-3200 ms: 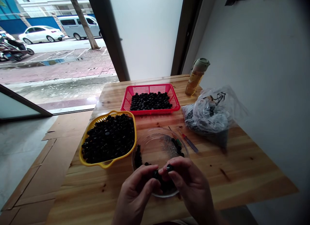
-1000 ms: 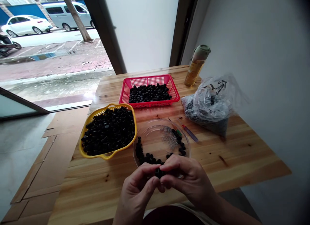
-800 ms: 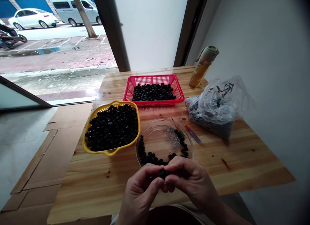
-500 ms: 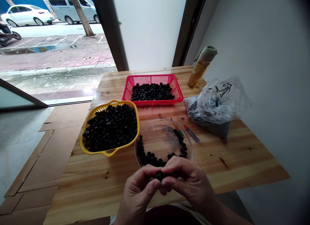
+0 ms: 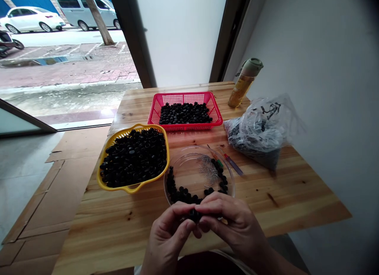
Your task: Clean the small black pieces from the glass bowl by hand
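Head view. Left hand (image 5: 170, 229): thumb and fingers pinched on a small black part (image 5: 194, 215). Right hand (image 5: 235, 219): pinched on the same part from the other side. Hands together, tips meeting, held in front of the bowl's near edge. Part: between the fingertips, largely covered; perhaps two pieces joined, the view being too small to settle it.

Bowl (image 5: 186, 174): one, clear, round, on the counter (image 5: 296, 196) just beyond the hands, its near rim hidden by them. Contents: black pieces (image 5: 183, 194), ranged along the left, near and right sides; pins (image 5: 209, 170), thin, silvery, loose heap toward the right.

Green screwdriver (image 5: 219, 163): at the bowl's far right edge. Purple screwdriver (image 5: 235, 166): red collar, lying just right of the bowl.

Yellow basket (image 5: 102, 184): left of the bowl, two handles, heaped with rings (image 5: 134, 160), black. Red basket (image 5: 219, 119): beyond the bowl, lattice sides, holding caps (image 5: 186, 113), black, rounded.

Bag (image 5: 260, 129): clear plastic, dark contents, at the right. Bottle (image 5: 244, 83): green lid, amber liquid, behind the bag, near the wall (image 5: 310, 69).
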Demonstrator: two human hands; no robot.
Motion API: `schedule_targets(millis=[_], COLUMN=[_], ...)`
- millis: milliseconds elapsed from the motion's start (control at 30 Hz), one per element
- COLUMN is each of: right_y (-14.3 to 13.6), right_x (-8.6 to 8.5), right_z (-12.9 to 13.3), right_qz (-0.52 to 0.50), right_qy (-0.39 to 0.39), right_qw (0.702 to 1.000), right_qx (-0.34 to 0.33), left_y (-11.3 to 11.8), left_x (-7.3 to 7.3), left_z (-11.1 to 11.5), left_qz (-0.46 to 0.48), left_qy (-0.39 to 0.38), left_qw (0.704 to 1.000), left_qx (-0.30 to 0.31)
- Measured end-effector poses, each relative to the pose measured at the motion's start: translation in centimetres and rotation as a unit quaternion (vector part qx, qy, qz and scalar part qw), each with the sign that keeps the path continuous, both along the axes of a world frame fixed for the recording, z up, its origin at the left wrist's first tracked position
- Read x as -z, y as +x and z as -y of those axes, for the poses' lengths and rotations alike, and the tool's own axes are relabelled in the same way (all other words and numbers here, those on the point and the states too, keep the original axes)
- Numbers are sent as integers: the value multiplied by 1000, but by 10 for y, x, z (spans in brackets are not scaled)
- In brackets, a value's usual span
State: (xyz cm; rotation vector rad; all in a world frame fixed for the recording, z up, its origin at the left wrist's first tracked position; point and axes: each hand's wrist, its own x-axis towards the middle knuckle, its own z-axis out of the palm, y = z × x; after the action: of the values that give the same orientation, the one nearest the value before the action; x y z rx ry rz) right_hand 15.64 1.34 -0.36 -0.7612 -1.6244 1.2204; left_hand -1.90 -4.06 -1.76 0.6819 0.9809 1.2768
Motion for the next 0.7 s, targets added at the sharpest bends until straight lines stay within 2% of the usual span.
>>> schedule_targets(millis=[233,500,700], right_y=[0,-1,-3], right_x=[5,0,-4], right_z=[3,3,5], right_qz=[-3,20,28], right_qy=[6,39,58], right_qw=[1000,999,998], right_qx=[27,29,16], left_y=[1,2,1], left_x=[2,0,1], left_z=[-1,0,0], left_qz=[9,39,76], left_qy=[-1,-44,-66], left_qw=[1000,998,995], left_qx=[16,-5,8])
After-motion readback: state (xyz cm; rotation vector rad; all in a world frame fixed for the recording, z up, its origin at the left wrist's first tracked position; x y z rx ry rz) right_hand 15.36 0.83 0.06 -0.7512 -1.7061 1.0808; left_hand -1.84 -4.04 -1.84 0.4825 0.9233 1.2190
